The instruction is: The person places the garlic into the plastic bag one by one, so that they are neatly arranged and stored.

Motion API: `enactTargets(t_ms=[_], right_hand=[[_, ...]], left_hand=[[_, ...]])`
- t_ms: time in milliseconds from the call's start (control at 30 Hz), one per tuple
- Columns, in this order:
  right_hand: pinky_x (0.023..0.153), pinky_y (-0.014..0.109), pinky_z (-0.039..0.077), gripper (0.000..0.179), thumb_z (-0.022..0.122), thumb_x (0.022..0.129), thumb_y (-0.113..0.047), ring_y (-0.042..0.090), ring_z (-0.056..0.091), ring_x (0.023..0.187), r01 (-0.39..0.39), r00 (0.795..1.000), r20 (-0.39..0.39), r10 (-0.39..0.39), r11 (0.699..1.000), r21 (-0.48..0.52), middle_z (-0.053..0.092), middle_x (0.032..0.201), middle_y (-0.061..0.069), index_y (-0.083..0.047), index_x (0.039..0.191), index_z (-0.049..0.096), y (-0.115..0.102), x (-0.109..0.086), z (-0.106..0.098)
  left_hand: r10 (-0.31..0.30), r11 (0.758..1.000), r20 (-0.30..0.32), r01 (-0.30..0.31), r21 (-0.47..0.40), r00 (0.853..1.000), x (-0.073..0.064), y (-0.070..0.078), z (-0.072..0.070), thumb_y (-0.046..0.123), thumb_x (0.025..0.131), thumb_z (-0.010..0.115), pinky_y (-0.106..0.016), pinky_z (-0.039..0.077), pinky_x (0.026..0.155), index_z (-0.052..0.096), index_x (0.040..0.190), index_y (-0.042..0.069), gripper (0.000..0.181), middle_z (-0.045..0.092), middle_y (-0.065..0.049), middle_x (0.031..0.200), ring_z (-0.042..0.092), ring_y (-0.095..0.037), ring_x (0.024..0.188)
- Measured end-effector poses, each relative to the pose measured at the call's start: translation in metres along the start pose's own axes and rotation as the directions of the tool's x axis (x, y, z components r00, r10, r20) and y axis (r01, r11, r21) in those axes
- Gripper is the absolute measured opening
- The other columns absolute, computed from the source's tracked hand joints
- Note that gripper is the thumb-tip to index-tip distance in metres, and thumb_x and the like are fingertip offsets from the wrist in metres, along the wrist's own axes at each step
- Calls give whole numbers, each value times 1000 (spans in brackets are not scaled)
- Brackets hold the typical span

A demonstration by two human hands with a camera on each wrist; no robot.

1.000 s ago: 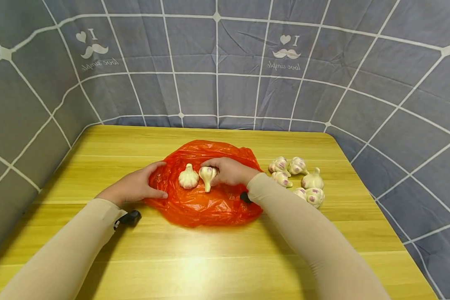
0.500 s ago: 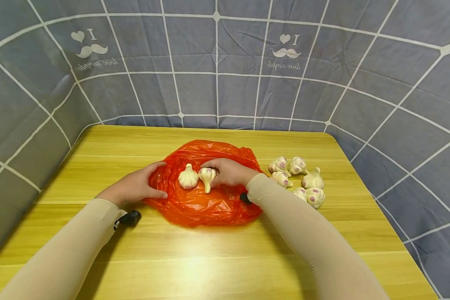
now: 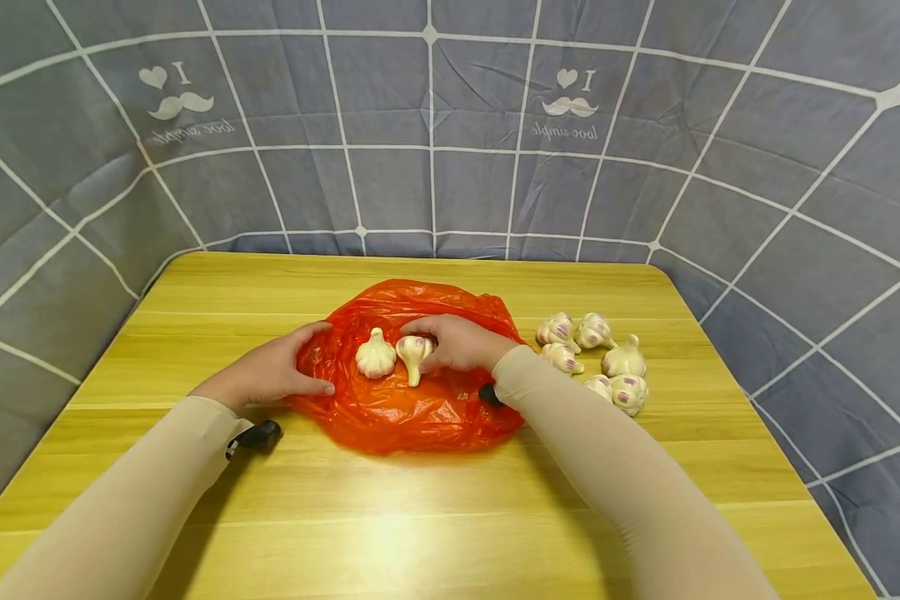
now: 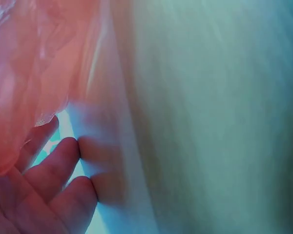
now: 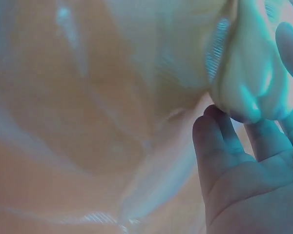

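A red plastic bag point(image 3: 412, 421) lies spread on the wooden table. Two white garlic bulbs are on it, side by side. My right hand point(image 3: 461, 343) grips the right-hand garlic bulb point(image 3: 414, 354), whose stem points toward me; in the right wrist view, fingertips and thumb lie around this bulb point(image 5: 254, 63). To its left the other garlic bulb point(image 3: 376, 356) stands with its stem pointing away. My left hand point(image 3: 273, 369) rests at the bag's left edge, thumb and index finger spread apart. In the left wrist view, its fingertips point(image 4: 68, 148) touch the tabletop beside the bag.
Several garlic bulbs point(image 3: 624, 358) with purple marks sit in a loose group to the right of the bag, partly behind my right sleeve point(image 3: 570, 433). A grey tile-patterned cloth point(image 3: 480, 192) hangs around the table's point(image 3: 390, 533) back and sides.
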State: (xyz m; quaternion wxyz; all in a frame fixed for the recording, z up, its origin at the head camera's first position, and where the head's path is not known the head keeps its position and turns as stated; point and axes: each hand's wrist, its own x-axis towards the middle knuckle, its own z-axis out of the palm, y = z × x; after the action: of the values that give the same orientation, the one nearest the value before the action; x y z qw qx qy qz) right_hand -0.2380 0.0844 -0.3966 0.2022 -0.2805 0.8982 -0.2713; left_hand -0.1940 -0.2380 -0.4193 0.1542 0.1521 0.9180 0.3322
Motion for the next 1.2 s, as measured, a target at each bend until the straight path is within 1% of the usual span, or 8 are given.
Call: enactTargets(t_ms=[100, 267, 400, 500, 567, 767, 1033, 1200], right_hand=[[119, 39, 46, 66, 82, 92, -14, 22, 56, 130, 10, 1000, -6, -10, 1000, -9, 61, 151, 2, -20, 152, 57, 0, -4, -3], [121, 42, 44, 66, 82, 92, -15, 25, 56, 139, 10, 1000, -17, -10, 1000, 11, 60, 154, 4, -15, 153, 56, -3, -16, -15], [121, 45, 45, 65, 80, 94, -13, 29, 53, 146, -1, 1000, -26, 3, 998, 69, 57, 156, 8, -13, 154, 54, -5, -33, -31], [120, 46, 46, 65, 79, 95, -12, 31, 53, 146, 1, 998, -64, 6, 995, 103, 57, 156, 10, -10, 154, 53, -2, -48, -47], [120, 47, 46, 64, 78, 95, -11, 31, 54, 145, 3, 994, -110, 8, 995, 104, 58, 155, 10, -9, 153, 53, 5, -57, -57], [120, 54, 44, 64, 76, 97, -16, 35, 51, 145, -76, 972, -214, 95, 992, 98, 53, 159, 10, -13, 155, 51, 38, -82, -80], [122, 60, 39, 64, 75, 98, -18, 42, 44, 148, -174, 947, -275, 165, 985, -7, 48, 162, 15, -11, 157, 49, 84, -102, -94], [121, 62, 38, 63, 73, 99, -16, 46, 44, 147, -198, 944, -275, 180, 979, -39, 48, 161, 19, -7, 156, 49, 102, -109, -96]], left_hand=[[25, 999, -18, -24, 22, 1000, 1, 2, 1, 44, 82, 89, -66, 40, 118, 28, 164, 11, 107, 44, -26, 160, 49, -48, 141], [69, 996, -57, -66, 60, 996, 0, 5, 1, 41, 83, 89, -66, 40, 118, 32, 162, 8, 104, 49, -28, 156, 52, -48, 139], [73, 995, -61, -69, 70, 995, -2, 5, 0, 40, 83, 89, -65, 41, 118, 32, 162, 7, 103, 50, -28, 156, 53, -48, 139], [64, 996, -51, -61, 64, 997, -4, 5, -1, 39, 83, 89, -65, 41, 118, 31, 162, 7, 103, 49, -27, 156, 52, -47, 139], [66, 996, -49, -63, 59, 997, -4, 6, -1, 39, 84, 89, -65, 41, 118, 30, 163, 7, 104, 49, -27, 156, 52, -47, 139], [70, 996, -58, -67, 58, 996, -3, 8, -2, 39, 84, 89, -66, 39, 119, 30, 163, 5, 105, 47, -27, 157, 51, -47, 140], [67, 996, -57, -64, 55, 996, -2, 10, -5, 40, 83, 89, -67, 38, 119, 30, 162, 3, 105, 46, -28, 158, 49, -49, 141], [66, 996, -57, -62, 69, 996, -1, 11, -4, 40, 83, 89, -67, 39, 118, 31, 162, 2, 105, 47, -29, 157, 50, -50, 140]])
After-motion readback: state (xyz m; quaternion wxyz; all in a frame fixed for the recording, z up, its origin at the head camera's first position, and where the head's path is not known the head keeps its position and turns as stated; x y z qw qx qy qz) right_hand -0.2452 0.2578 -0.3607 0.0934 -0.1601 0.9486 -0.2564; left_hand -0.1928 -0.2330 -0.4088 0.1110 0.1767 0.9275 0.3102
